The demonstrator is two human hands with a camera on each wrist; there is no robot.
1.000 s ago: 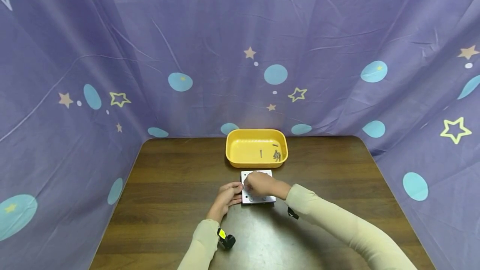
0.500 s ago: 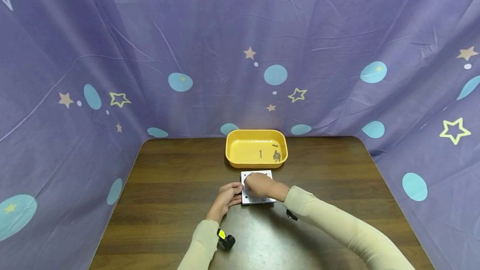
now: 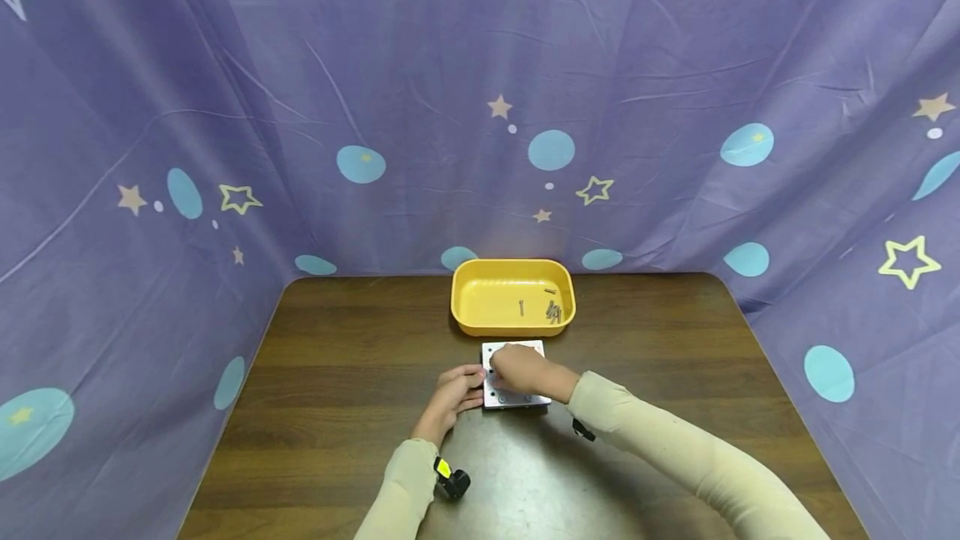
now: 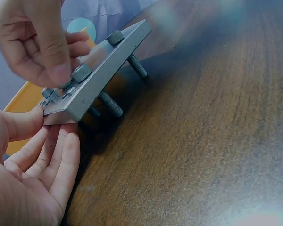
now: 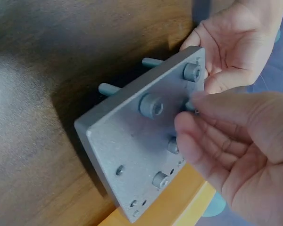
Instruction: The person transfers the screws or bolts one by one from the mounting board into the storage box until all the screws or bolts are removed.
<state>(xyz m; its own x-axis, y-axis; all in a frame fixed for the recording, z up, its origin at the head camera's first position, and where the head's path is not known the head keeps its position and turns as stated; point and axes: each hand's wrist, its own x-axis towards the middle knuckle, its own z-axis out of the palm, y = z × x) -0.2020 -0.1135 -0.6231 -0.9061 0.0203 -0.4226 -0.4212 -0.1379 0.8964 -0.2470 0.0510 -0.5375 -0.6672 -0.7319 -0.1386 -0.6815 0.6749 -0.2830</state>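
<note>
A silver metal plate (image 5: 132, 136) with holes is raised at a tilt over the table, several socket-head bolts standing in it. Their threaded shanks (image 4: 111, 104) stick out below its underside. My left hand (image 3: 450, 397) grips the plate's left edge, thumb on top and fingers underneath. Over the plate, my right hand (image 3: 521, 369) pinches the head of a bolt (image 5: 190, 106) between thumb and index finger; the fingertips partly hide it. Other bolt heads, such as the large bolt (image 5: 152, 105), sit near those fingers.
Just behind the plate stands a yellow tray (image 3: 480, 328), with several loose bolts (image 3: 553, 312) at its right side. The wooden table (image 3: 337, 373) is enclosed by a purple patterned curtain (image 3: 420, 215) at the back and sides.
My right hand's fingers and wrist have shifted very slightly while staying on the bolt. The left hand, plate and tray keep their places.
</note>
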